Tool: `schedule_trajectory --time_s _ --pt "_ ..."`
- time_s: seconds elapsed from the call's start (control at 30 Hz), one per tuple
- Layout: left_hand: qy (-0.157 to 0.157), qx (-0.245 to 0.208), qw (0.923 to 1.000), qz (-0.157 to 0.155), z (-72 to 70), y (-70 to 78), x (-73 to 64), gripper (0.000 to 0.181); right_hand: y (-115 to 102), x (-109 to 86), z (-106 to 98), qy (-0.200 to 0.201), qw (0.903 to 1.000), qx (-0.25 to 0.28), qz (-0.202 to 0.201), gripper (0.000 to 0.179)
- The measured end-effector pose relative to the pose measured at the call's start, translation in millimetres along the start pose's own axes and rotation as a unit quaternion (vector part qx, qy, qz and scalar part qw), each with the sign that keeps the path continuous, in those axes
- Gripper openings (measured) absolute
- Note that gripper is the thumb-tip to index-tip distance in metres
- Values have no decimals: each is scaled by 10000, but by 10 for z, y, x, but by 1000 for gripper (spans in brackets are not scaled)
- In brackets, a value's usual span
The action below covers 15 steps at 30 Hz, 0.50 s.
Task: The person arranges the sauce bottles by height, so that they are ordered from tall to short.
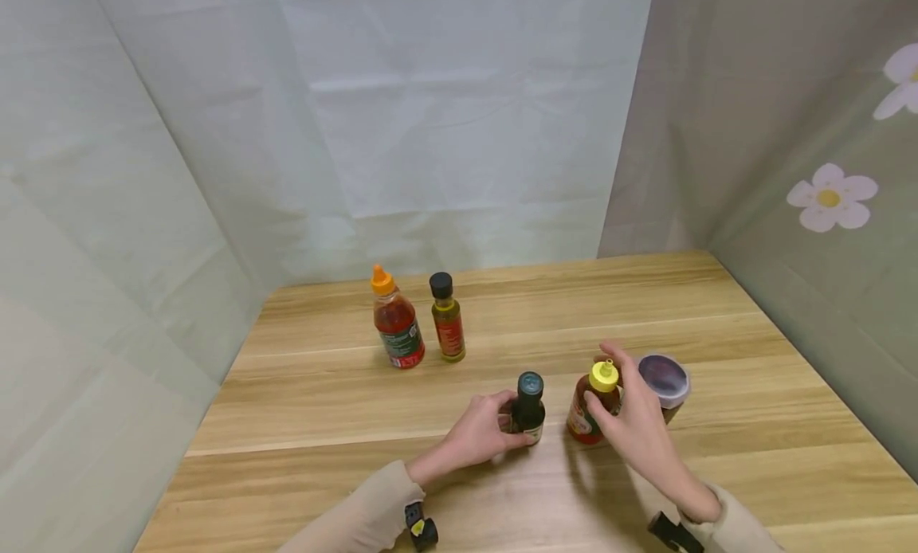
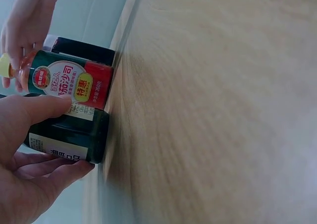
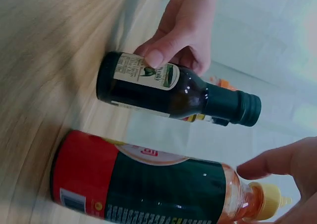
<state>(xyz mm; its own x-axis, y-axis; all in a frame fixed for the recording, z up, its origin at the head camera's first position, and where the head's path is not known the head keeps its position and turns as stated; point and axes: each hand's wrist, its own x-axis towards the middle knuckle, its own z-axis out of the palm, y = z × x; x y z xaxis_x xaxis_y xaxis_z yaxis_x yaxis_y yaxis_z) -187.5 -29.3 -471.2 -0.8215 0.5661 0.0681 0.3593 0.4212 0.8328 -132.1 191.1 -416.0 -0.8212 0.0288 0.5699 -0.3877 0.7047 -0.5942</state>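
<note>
Brown grain streaks the tan wooden table [image 1: 315, 409]. Toward its far edge: an orange-capped squeeze bottle [image 1: 398, 323], red with a green label [image 1: 405, 342], and a black-capped oil bottle [image 1: 449, 330], red-labelled. Nearer the front edge — a green-black glass bottle [image 1: 529, 413], cream-labelled, and a yellow-capped tomato-sauce bottle [image 1: 582, 417] in red and green. White daisies [image 1: 846, 188], yellow-centred, pattern the grey-green cloth [image 1: 825, 298] past the right edge.
</note>
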Motion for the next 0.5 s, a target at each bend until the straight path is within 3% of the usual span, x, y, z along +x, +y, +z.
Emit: schedule_trajectory --time_s 0.3,0.5 --pt "15 106 9999 32 2 -4 -9 48 37 3 -91 -1025 9926 -347 546 67" --pt "74 234 9996 114 5 -7 -13 49 65 8 -120 -1337 9845 -548 994 58"
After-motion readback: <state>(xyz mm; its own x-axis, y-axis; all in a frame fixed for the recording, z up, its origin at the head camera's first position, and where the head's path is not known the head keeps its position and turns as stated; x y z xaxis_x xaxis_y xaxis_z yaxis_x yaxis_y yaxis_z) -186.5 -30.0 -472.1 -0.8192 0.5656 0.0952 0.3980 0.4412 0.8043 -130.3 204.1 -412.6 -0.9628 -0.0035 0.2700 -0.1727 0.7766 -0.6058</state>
